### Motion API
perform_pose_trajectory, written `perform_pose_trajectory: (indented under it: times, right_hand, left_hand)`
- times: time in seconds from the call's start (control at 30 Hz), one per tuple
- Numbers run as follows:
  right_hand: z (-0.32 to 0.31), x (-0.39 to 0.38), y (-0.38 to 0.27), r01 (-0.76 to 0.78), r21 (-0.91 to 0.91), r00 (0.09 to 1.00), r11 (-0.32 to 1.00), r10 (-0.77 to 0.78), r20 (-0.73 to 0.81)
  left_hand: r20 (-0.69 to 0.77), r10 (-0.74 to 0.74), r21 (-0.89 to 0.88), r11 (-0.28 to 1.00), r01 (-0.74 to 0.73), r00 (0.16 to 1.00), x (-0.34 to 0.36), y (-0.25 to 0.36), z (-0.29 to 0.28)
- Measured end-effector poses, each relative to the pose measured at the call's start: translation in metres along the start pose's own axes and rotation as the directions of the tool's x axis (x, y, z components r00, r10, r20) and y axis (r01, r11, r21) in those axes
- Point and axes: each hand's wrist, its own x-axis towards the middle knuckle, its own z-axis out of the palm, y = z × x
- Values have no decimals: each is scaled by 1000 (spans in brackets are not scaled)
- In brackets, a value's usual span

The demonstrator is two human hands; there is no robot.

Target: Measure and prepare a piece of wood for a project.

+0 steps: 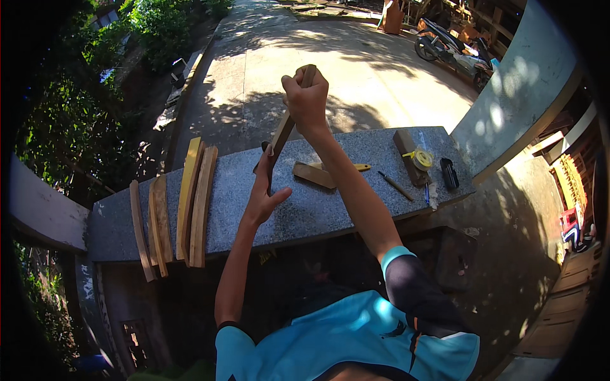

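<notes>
Above a grey stone bench [232,213], a wooden stick [283,130] slants upward, its upper end clenched in the right hand [306,105], while the left hand [261,200] touches its lower part, thumb spread, closure unclear; steady, even support from both would suit.

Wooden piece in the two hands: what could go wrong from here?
1. The wooden piece might twist or slip: the right hand grips its upper part, but the left hand has its thumb spread away from it.
2. The leftmost strip juts past the near edge of the stone bench, so a bump could tip it off.
3. The right forearm passes above the wooden block; dropping low, it could knock it.
</notes>
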Motion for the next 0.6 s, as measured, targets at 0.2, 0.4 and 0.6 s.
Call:
perform_pose_trajectory:
  times: [0.2,0.4,0.6]
  right_hand:
    - [-2,-4,4,32,0,999,999,-32,-8]
    - [-17,-2,9,8,-23,1000,1000,-9,-15]
    - [-28,-1,2,-40,32,999,999,40,-29]
  left_hand:
    - [-76,-130,279,949,146,989,-15,-63,-19]
    - [-4,-53,-114,992,53,999,-8,-9,-5]
    - [31,-468,-257,850,460,883,26,-9,-39]
